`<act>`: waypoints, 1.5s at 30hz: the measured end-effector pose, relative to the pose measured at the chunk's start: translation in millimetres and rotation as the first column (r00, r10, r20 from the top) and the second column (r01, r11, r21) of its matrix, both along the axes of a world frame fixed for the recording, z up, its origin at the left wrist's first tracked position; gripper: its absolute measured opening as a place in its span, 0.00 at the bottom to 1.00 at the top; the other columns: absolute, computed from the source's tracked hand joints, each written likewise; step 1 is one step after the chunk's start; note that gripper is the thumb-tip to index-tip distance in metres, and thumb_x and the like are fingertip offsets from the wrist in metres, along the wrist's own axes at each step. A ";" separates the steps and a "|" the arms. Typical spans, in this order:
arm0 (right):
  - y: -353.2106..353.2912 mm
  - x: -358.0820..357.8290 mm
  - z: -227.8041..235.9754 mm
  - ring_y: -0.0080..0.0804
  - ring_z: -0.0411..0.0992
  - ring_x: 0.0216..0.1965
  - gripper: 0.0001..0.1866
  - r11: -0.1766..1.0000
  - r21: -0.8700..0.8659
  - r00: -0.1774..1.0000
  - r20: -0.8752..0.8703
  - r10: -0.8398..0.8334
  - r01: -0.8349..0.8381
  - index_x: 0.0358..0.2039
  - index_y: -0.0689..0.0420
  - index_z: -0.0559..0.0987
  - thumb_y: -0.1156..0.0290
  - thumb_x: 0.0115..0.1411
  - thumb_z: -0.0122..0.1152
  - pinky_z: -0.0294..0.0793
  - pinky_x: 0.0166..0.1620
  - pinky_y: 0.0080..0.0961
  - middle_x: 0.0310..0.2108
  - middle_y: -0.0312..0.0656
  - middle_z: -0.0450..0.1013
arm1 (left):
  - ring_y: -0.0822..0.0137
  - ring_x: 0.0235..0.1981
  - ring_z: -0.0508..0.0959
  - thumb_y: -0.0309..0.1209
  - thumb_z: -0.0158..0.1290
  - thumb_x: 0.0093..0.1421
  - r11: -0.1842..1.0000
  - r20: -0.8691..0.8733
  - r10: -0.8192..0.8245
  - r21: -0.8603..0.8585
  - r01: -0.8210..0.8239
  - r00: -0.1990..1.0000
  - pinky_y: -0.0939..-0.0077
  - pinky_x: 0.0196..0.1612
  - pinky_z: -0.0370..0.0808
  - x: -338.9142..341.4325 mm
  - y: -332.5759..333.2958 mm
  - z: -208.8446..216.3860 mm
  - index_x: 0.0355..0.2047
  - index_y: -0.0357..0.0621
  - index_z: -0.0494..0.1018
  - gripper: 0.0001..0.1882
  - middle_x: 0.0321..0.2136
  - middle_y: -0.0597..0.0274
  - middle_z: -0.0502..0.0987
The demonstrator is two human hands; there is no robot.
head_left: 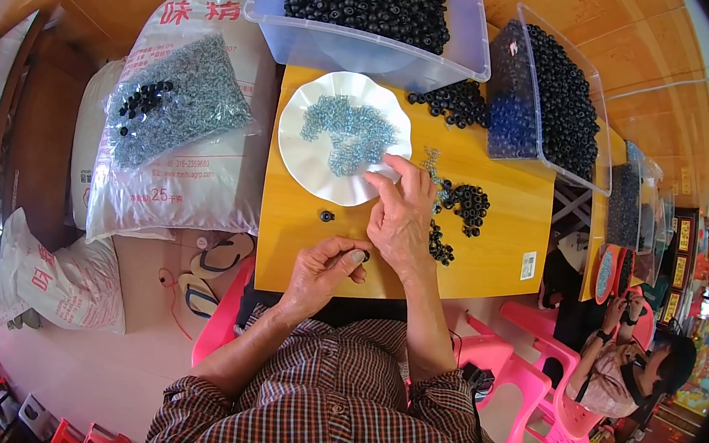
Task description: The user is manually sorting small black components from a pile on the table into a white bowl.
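Observation:
Near the table's front edge, my left hand is closed, with a small round black piece pinched at its thumb tip. My right hand reaches over the right rim of a white scalloped plate. Its thumb and forefinger look slightly apart, at the edge of a heap of tiny clear-bluish pieces; nothing shows between them. A single black ring-shaped piece lies on the table left of my hands. Partly behind my right hand is a loose group of black pieces with some clear ones beside it.
A clear bin of black pieces stands behind the plate, another bin at the far right. At left, a clear bag of small pieces lies on a white sack. To the right, another person sits among pink chairs.

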State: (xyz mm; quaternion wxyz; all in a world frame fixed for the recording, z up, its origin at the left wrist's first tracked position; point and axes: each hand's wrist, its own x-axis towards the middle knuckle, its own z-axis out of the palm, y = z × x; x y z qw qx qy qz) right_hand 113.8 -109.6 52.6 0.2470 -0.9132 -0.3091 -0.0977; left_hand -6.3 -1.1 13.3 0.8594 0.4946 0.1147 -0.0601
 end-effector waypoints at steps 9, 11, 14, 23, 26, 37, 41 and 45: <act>-10.4 -1.9 -3.8 0.41 0.65 0.43 0.16 1.000 -0.004 0.998 0.067 0.014 -0.014 0.35 0.55 0.80 0.84 0.44 0.60 0.61 0.48 0.38 0.44 0.40 0.68 | 0.77 0.27 0.76 0.23 0.49 0.62 0.989 0.034 0.036 0.143 -0.040 0.999 0.83 0.33 0.75 -1.0 -5.6 4.6 0.41 0.33 0.74 0.09 0.29 0.65 0.73; -11.5 -2.3 -4.4 0.40 0.66 0.42 0.16 1.000 0.000 0.996 0.090 0.017 -0.017 0.34 0.54 0.81 0.83 0.43 0.62 0.62 0.48 0.38 0.43 0.40 0.69 | 0.76 0.27 0.75 0.22 0.48 0.62 0.983 0.030 0.030 0.181 -0.034 0.999 0.82 0.33 0.75 -1.6 -5.4 4.6 0.41 0.33 0.74 0.09 0.29 0.65 0.72; -13.8 -1.8 -8.1 0.39 0.66 0.41 0.15 1.000 0.014 0.991 0.129 0.018 -0.020 0.33 0.54 0.82 0.82 0.42 0.64 0.62 0.47 0.37 0.41 0.39 0.70 | 0.76 0.27 0.76 0.23 0.48 0.63 0.987 0.018 0.038 0.157 -0.041 0.999 0.82 0.33 0.75 -0.7 -4.5 4.7 0.41 0.33 0.74 0.09 0.30 0.65 0.72; -14.6 -4.7 -10.4 0.38 0.66 0.39 0.11 0.994 0.108 0.994 0.112 0.010 -0.022 0.29 0.55 0.78 0.82 0.43 0.63 0.62 0.45 0.35 0.39 0.36 0.70 | 0.76 0.27 0.76 0.23 0.48 0.63 0.996 0.006 0.041 0.081 -0.041 0.999 0.81 0.33 0.75 -0.2 -3.9 3.0 0.42 0.35 0.75 0.09 0.29 0.66 0.73; -13.9 -4.3 -6.0 0.38 0.66 0.39 0.13 0.997 0.076 0.994 0.106 0.007 -0.015 0.32 0.55 0.77 0.84 0.44 0.59 0.62 0.45 0.36 0.39 0.36 0.69 | 0.76 0.27 0.75 0.23 0.48 0.63 0.996 0.004 0.048 0.071 -0.048 0.999 0.81 0.33 0.75 -0.4 -3.4 2.7 0.41 0.35 0.75 0.09 0.29 0.66 0.74; -3.2 2.8 -6.3 0.39 0.64 0.42 0.21 0.999 -0.037 0.991 0.135 0.004 0.001 0.39 0.53 0.77 0.85 0.42 0.56 0.60 0.48 0.39 0.42 0.38 0.67 | 0.75 0.27 0.76 0.23 0.49 0.63 0.998 0.016 0.029 0.056 -0.030 0.999 0.81 0.34 0.75 0.4 -2.6 1.7 0.41 0.34 0.74 0.09 0.27 0.64 0.75; 1.3 8.0 -3.8 0.40 0.64 0.43 0.19 0.997 -0.080 0.991 0.133 0.000 0.011 0.38 0.52 0.78 0.84 0.44 0.57 0.60 0.49 0.40 0.43 0.38 0.67 | 0.75 0.27 0.76 0.24 0.48 0.63 0.999 0.006 0.027 0.045 -0.027 1.000 0.82 0.34 0.75 0.3 -2.0 3.3 0.42 0.34 0.74 0.09 0.26 0.64 0.75; 2.7 11.0 -0.7 0.41 0.64 0.45 0.16 0.999 -0.036 0.997 0.081 -0.004 0.007 0.35 0.52 0.77 0.83 0.44 0.58 0.59 0.49 0.40 0.45 0.38 0.67 | 0.78 0.26 0.75 0.24 0.49 0.62 0.999 0.016 0.023 0.047 -0.023 1.000 0.84 0.33 0.74 0.5 -1.6 2.7 0.41 0.34 0.74 0.09 0.26 0.66 0.75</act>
